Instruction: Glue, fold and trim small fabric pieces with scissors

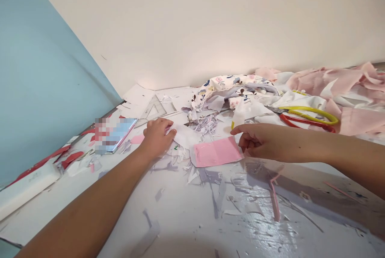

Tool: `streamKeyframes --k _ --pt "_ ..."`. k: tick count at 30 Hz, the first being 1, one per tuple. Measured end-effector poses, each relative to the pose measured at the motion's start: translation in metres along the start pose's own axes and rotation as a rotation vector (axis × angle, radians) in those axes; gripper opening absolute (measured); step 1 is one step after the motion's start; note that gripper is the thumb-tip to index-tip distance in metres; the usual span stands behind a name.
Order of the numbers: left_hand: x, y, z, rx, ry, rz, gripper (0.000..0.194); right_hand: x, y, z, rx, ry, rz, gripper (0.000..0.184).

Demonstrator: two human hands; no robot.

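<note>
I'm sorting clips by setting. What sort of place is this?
Probably a home sewing or craft table. Fabric pieces are piled at the back, scissors lie beside them, and paper scraps litter the tabletop. The right hand touches a pink rectangle.

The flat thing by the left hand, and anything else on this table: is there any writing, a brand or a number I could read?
No text can be read anywhere.
Flat object beside the left hand: its face is blurred, nothing legible.
White strip at the table's left edge: faint marks, too small to read.
Pink piece by the right hand: plain.
Floral cloth: printed flowers only.
Scissors: no visible brand.
</note>
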State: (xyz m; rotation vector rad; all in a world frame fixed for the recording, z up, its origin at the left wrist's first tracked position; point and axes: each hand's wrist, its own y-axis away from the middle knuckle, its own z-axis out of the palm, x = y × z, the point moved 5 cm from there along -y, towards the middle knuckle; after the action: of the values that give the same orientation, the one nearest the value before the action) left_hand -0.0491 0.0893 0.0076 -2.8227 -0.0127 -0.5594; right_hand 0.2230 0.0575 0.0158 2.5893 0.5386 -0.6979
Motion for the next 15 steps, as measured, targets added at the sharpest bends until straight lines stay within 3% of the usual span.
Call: streamKeyframes --k 6,11,15 --pt "0.007 0.003 -0.008 0.066 0.067 0.029 0.017 0.007 0.009 -0.009 0.056 0.135 -0.011 0.054" --pt "0.016 0.014 -0.028 0.181 0.295 0.009 0.016 0.0 0.015 -0.011 0.149 0.285 0.028 0.035" --pt "0.026 0.024 -0.044 0.283 0.45 0.013 0.009 -0.013 0.015 -0.011 0.219 0.302 0.04 0.032"
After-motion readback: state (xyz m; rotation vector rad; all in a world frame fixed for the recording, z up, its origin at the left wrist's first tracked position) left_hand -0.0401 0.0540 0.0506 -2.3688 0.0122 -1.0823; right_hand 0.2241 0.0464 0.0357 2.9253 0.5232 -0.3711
